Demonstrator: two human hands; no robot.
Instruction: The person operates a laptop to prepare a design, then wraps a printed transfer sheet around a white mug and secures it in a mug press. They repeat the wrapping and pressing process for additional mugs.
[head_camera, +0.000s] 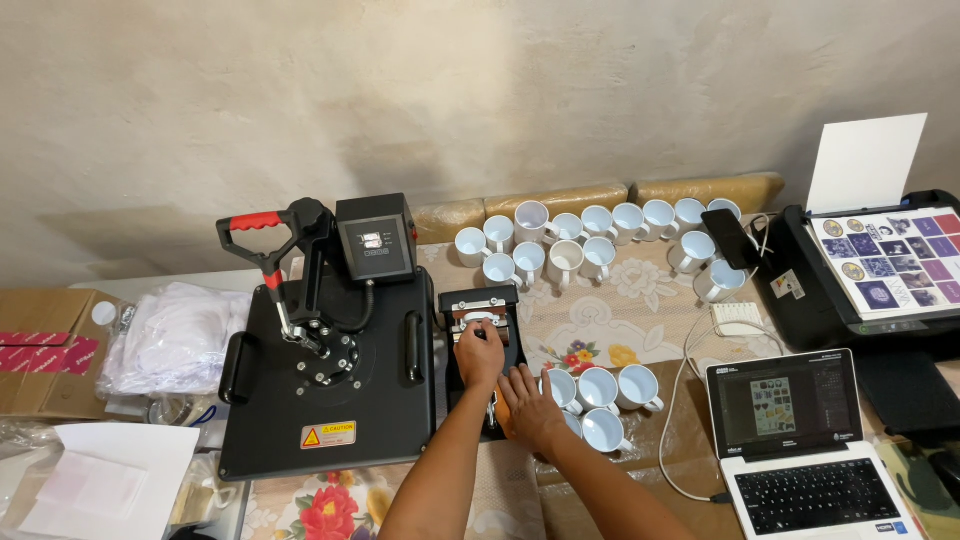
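Head view: the mug press (483, 335), a small black clamp unit with a white mug in its cradle, sits at the centre of the table, just at 3 o'clock of the big flat heat press (330, 370). The left hand (479, 355) rests on the press's front part, fingers curled together around something near the cradle; what exactly they pinch cannot be told. The right hand (530, 405) lies at 4 o'clock of the left, fingers pressed together and flat against the press's lower end. Touching that hand at 3 o'clock stand 4 white mugs (600, 395). At 12 o'clock, along the wall, is a larger cluster of white mugs (590, 240). A laptop (800, 440) sits open at 4 o'clock, a printer (870, 270) with a printed sheet at 2 o'clock.
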